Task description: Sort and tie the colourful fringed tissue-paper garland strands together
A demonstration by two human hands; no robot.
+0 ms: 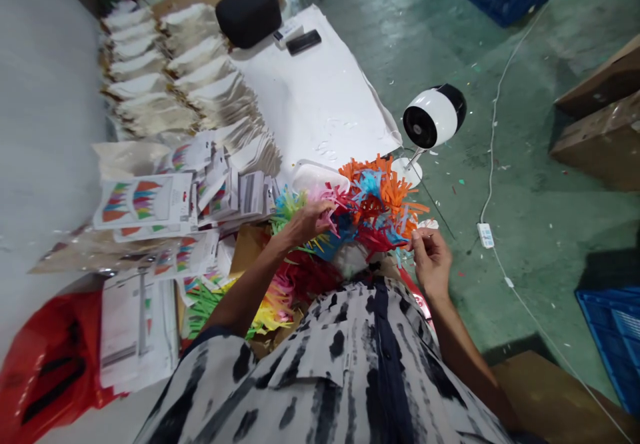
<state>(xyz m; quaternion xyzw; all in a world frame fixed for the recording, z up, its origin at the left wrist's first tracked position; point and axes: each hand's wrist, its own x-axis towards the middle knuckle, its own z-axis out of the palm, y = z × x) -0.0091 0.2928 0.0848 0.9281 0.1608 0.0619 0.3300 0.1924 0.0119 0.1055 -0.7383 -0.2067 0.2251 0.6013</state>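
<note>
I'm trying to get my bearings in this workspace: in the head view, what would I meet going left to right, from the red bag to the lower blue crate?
Red bag → left hand → orange fringed strips → right hand → small white box on the cable → lower blue crate.

The fluffy pile of cut paper strips (395, 191) is bright orange, red, pink, sky blue and light green. More thin paper strips (275, 307) below are yellow, pink and green. The loose cloth shirt (320, 364) is white with black and grey splotches and a dark blue stripe down the front. The flat white picture pack (145, 199) shows little rainbow tassels. The round desk fan (440, 119) is white and black. The shiny plastic bag (45, 357) is red with black marks. The smooth floor (430, 37) is green.
</note>
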